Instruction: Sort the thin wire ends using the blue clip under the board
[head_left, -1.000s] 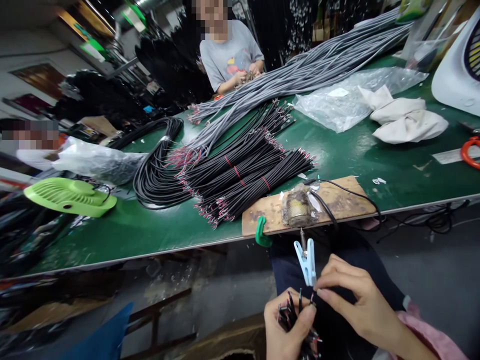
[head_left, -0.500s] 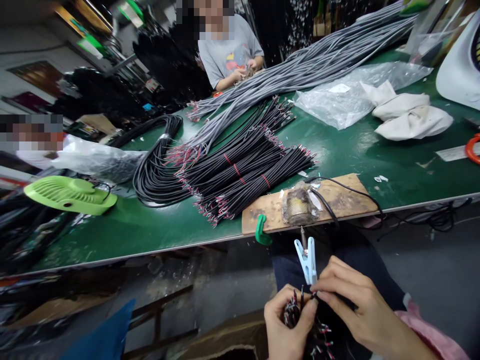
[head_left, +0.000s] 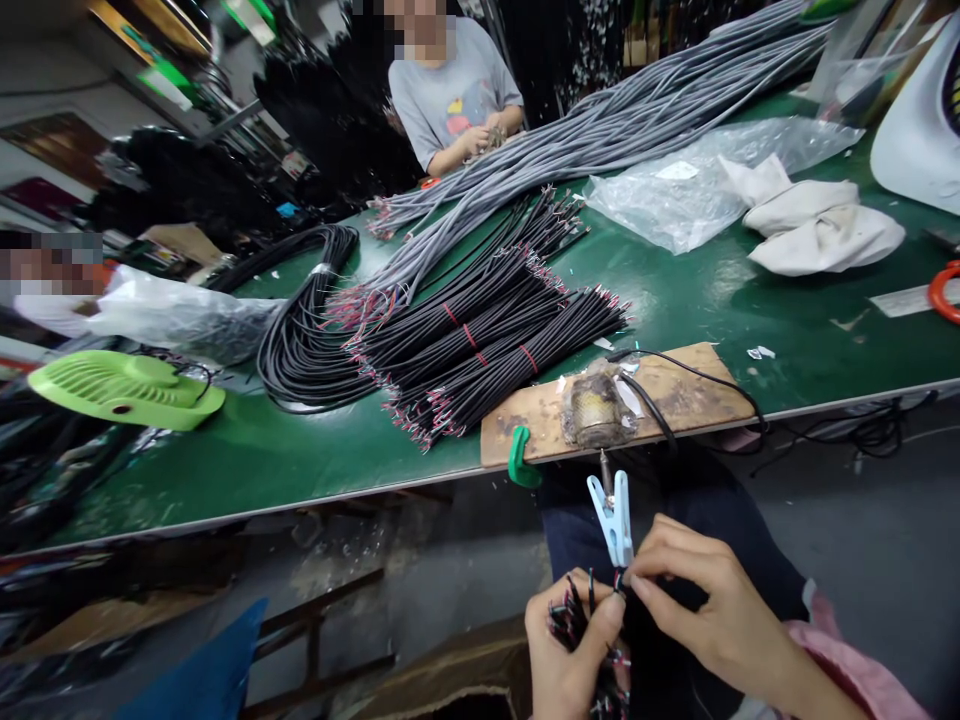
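Slim cables [head_left: 568,618] in left hand [head_left: 559,668], V-shaped clip [head_left: 617,528] — blue plastic

Dead ahead of L grip [head_left: 574,640] & R grip [head_left: 705,600], the clothespin [head_left: 611,520] & board [head_left: 694,385] block the way, w/ clamp [head_left: 519,458] off L & cable bundles [head_left: 495,330] behind, but there's room R of board, over bare surface [head_left: 825,362] btwn front edge & cloth [head_left: 825,235].

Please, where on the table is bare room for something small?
Bare table shows between board, black cables, bag and cloth; another patch lies along the front, between lime device and clamp. The middle is crowded with black and grey cables.
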